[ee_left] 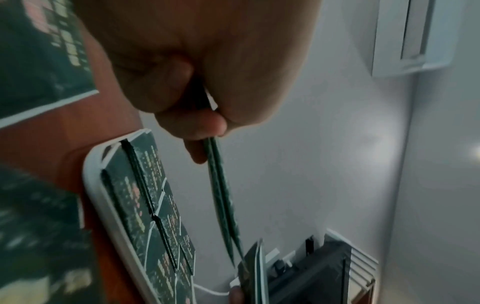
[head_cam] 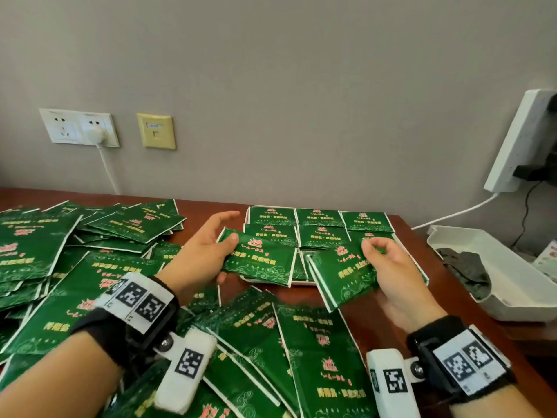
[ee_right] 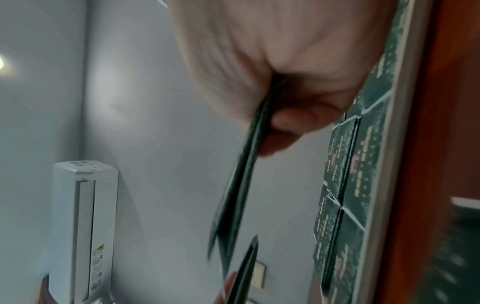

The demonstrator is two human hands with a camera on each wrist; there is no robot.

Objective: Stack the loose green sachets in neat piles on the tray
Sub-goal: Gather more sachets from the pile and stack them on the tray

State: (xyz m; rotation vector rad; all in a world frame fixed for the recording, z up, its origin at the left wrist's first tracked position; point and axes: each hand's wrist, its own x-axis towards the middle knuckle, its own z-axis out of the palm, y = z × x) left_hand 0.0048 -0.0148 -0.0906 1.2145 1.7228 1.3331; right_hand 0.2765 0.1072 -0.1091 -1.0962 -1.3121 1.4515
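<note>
A white tray [head_cam: 247, 217] at the back middle of the table carries neat piles of green sachets [head_cam: 319, 218] in rows. My left hand [head_cam: 208, 251] pinches a thin stack of green sachets [head_cam: 262, 260] between thumb and fingers, just over the tray's front left part. My right hand [head_cam: 388, 267] grips another small stack of green sachets [head_cam: 340, 279], tilted, over the tray's front right. In the left wrist view the held sachets [ee_left: 221, 189] show edge-on beside the tray [ee_left: 88, 181]. The right wrist view shows its sachets [ee_right: 244, 176] edge-on too.
A large heap of loose green sachets [head_cam: 90, 267] covers the table's left and front. A white open box [head_cam: 512, 285] with dark cloth sits at the right edge. Wall sockets [head_cam: 80, 126], a cord and a white power strip [head_cam: 521, 143] are on the wall behind.
</note>
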